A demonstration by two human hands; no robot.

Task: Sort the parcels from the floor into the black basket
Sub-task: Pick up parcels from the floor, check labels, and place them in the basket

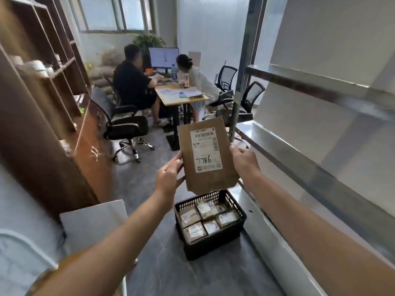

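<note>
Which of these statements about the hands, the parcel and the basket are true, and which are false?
1. The left hand and the right hand both hold the brown parcel. True.
2. The black basket is empty. False: several labelled parcels lie in it.
3. The label on the brown parcel bears a handwritten 7786. True.
4. The brown parcel lies inside the black basket. False: it is held up in the air, clear of the basket.

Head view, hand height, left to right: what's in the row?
wooden shelving -> left hand -> brown parcel -> right hand -> metal rack
</note>
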